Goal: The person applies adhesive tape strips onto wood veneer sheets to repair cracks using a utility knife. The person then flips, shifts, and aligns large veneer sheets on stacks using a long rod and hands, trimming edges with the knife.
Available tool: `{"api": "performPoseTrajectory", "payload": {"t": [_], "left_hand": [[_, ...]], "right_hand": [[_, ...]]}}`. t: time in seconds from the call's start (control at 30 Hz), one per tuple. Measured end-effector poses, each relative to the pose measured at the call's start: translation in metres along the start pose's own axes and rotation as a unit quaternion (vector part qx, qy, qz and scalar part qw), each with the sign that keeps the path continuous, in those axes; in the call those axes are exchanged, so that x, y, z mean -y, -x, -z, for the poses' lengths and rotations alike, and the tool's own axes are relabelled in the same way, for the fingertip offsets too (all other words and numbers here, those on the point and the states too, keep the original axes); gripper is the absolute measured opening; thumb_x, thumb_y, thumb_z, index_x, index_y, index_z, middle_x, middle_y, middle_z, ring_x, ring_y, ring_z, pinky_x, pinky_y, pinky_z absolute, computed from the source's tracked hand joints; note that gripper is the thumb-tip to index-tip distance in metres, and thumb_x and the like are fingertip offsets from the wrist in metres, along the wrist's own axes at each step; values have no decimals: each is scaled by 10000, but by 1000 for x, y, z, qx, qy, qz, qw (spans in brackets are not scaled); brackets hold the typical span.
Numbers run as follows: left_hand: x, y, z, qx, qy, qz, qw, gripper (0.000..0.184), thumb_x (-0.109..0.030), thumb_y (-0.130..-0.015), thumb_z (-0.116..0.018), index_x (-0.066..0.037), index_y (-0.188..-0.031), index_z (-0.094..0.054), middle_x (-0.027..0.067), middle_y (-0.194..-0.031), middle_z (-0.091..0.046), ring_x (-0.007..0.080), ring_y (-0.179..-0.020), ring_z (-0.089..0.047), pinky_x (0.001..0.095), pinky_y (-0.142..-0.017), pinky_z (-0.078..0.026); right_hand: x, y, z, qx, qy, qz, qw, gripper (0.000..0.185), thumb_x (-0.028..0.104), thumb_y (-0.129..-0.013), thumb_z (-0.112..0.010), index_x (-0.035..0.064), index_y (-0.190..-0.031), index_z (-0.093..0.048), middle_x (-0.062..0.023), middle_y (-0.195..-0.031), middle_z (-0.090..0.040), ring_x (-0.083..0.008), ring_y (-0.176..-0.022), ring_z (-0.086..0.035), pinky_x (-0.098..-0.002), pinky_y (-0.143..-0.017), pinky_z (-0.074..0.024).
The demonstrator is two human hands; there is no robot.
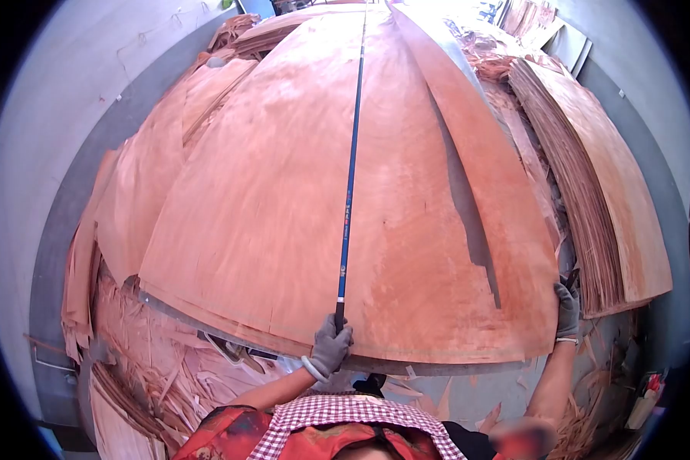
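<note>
My left hand (332, 346), in a grey glove, is closed around the dark handle end of a long blue rod (350, 180). The rod lies lengthwise over a wide wood veneer sheet (284, 207) and runs to its far end. At the sheet stack's right edge is my right hand (566, 308), also gloved, with its fingers curled. A small dark object (571, 278) shows at its fingertips; its kind is unclear. Beside that hand lies a narrower veneer strip (487, 180), parted from the wide sheet by a tapering, ragged-edged gap.
A thick stack of veneer sheets (583, 192) stands on the right. More veneer sheets (142, 199) lean along the left. Torn veneer scraps (161, 345) litter the floor by my body. Grey-and-white walls (69, 100) rise on both sides.
</note>
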State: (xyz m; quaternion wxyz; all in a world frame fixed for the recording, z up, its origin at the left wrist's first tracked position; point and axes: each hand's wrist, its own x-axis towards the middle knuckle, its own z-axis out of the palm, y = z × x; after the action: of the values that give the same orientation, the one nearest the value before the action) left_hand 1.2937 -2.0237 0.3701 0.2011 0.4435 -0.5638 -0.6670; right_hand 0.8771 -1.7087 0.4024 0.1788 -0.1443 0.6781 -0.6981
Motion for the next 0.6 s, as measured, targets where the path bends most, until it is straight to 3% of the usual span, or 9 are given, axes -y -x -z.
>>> {"api": "performPoseTrajectory", "payload": {"t": [0.27, 0.47, 0.6], "left_hand": [[10, -11, 0, -20, -47, 4, 999, 133, -104, -845, -555, -46, -927, -467, 17, -614, -498, 78, -465, -480, 232, -374, -391], [43, -30, 5, -32, -130, -75, 988, 121, -99, -838, -541, -41, -919, -471, 28, -613, -525, 113, -490, -505, 292, -442, -434], [31, -34, 1, -25, -202, -19, 979, 123, -97, -846, -534, -54, -920, -445, 25, -593, -505, 126, -465, -509, 293, -418, -428]], "right_hand": [[-27, 10, 7, -30, -8, -1, 1000, 279, 129, -819, -620, -2, -1066, -628, 0, -969, -617, -94, -847, -554, -240, -795, -447], [-39, 7, 19, -39, 15, -12, 999, 272, 125, -819, -630, -2, -1060, -636, -11, -972, -627, -102, -855, -562, -245, -805, -449], [-49, 5, 32, -56, 27, -26, 998, 263, 94, -810, -634, -9, -1051, -624, -6, -958, -620, -99, -848, -554, -245, -793, -448]]}}
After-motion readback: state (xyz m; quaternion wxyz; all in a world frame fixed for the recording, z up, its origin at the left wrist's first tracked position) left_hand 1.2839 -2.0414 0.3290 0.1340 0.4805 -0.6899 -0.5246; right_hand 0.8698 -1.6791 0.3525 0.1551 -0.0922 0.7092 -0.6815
